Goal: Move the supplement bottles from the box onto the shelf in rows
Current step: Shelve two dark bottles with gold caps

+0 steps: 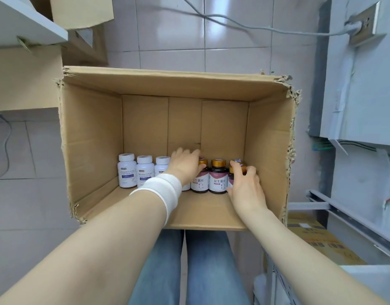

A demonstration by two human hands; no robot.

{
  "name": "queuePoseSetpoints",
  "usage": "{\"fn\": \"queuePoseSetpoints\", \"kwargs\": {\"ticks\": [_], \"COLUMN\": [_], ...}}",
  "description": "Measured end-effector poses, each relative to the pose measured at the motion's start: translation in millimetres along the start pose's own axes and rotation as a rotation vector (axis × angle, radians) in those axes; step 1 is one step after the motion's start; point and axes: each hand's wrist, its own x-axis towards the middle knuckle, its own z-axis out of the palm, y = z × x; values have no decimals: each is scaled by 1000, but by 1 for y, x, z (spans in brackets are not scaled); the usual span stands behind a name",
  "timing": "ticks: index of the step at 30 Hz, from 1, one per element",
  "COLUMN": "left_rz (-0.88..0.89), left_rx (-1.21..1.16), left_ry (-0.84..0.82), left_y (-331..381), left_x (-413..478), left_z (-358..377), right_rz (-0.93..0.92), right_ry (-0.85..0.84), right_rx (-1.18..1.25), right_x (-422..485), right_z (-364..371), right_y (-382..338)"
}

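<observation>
Supplement bottles stand upright in one row along the far end of the cardboard box (92, 137), which lies open towards you above your jeans (189, 271). Both your bare forearms reach in over the box's near edge, the left one wearing a white wristband (165, 190). Your left hand (185, 166) is palm down near the middle of the box, its fingers curled over the top of the left dark bottle (198, 182) and its thumb against that bottle's gold cap. Your right hand (244, 186), close to the box's right wall, is wrapped round the right dark bottle (233, 170), fingertips on its cap. Three white bottles (145, 171) with white caps fill the box's left side; their print is too small to read. The middle dark bottle (218, 178) stands untouched, its label reading 益生菌片.
</observation>
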Motion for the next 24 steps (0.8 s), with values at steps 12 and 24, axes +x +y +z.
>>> {"fn": "queuePoseSetpoints", "kwargs": {"ticks": [12, 24], "left_rz": [95, 327], "left_rx": [-620, -1317], "left_ry": [198, 285], "left_y": [-5, 20], "left_x": [-76, -231], "left_z": [-33, -158], "right_rz": [156, 126], "right_ry": [26, 86], "right_rx": [629, 1631], "right_x": [-40, -198], "right_z": [-34, -102], "right_y": [-2, -18]}}
